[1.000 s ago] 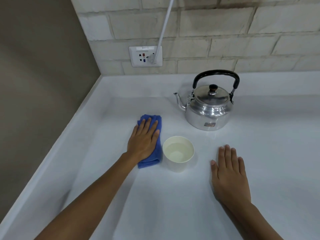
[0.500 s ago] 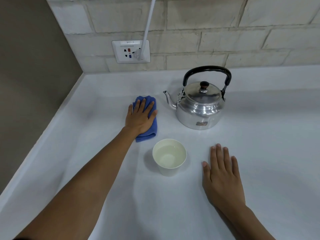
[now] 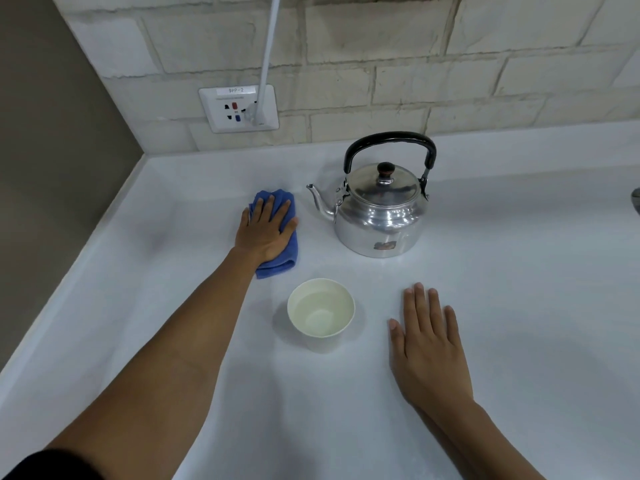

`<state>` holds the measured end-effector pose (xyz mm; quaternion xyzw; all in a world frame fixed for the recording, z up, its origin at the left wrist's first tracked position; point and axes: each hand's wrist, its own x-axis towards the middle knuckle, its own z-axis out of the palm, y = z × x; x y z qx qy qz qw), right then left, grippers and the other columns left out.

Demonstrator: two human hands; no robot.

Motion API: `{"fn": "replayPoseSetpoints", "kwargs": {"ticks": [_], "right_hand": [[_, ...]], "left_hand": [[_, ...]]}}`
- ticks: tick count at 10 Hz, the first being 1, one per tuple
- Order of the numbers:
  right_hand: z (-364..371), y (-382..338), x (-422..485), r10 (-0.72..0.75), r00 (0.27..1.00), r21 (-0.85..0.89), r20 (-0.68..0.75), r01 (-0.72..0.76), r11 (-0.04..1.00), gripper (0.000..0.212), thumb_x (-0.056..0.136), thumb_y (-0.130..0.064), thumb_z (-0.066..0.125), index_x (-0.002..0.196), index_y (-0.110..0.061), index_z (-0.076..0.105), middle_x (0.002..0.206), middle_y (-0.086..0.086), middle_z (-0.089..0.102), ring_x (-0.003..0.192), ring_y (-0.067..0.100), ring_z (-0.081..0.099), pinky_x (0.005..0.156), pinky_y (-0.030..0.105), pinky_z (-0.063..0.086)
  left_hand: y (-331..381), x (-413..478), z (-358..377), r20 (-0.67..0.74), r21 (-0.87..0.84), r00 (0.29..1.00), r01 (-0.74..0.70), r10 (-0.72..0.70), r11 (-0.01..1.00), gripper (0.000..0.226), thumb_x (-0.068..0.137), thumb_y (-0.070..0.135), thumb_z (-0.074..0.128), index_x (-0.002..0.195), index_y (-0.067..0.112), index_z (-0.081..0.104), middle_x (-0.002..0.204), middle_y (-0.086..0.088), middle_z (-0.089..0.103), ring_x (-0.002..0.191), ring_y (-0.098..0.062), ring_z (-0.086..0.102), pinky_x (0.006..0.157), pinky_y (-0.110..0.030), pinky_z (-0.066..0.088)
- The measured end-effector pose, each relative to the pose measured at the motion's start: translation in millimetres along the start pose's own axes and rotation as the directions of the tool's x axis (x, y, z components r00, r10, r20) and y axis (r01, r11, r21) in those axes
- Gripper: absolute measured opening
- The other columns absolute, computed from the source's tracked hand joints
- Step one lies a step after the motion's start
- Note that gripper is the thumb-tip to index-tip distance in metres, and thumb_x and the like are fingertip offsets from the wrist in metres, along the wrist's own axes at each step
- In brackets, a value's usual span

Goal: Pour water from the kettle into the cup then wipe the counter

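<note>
The left hand (image 3: 266, 233) is being pressed flat, fingers spread, on the cloth (image 3: 281, 252); the right hand (image 3: 427, 344) is lying open on the counter (image 3: 519, 306). The filled cup (image 3: 321, 310) is standing at 5 o'clock of the cloth, near enough to be knocked by a backstroke. The kettle (image 3: 379, 216) is sitting at 3 o'clock, its spout-to-handle axis running 9 to 3, spout toward the cloth.
</note>
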<state>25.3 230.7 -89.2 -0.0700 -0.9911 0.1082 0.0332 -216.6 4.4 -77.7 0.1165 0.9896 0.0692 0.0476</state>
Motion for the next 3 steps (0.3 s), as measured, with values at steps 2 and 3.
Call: {"fn": "replayPoseSetpoints", "kwargs": {"ticks": [2, 3], "right_hand": [[-2, 0, 3, 0.003, 1.0, 0.032, -0.008, -0.003, 0.999, 0.088, 0.069, -0.052, -0.037, 0.143, -0.011, -0.009, 0.156, 0.007, -0.008, 0.143, 0.023, -0.012, 0.115, 0.037, -0.009], [-2, 6, 4, 0.041, 0.998, 0.087, 0.053, -0.046, 0.995, 0.061, 0.091, -0.048, -0.004, 0.141, -0.014, -0.015, 0.156, 0.003, -0.012, 0.142, 0.016, -0.016, 0.117, 0.035, -0.01]], "left_hand": [[3, -12, -15, 0.034, -0.021, 0.999, -0.007, 0.008, 1.0, 0.064, 0.091, 0.057, 0.011, 0.142, 0.029, -0.017, 0.155, -0.003, -0.02, 0.141, -0.022, -0.021, 0.115, -0.045, -0.013], [3, -25, -26, -0.108, 0.02, 0.993, -0.054, 0.055, 0.998, 0.068, 0.089, 0.06, 0.01, 0.143, 0.027, -0.012, 0.156, -0.002, -0.017, 0.142, -0.021, -0.018, 0.115, -0.042, -0.011]]}}
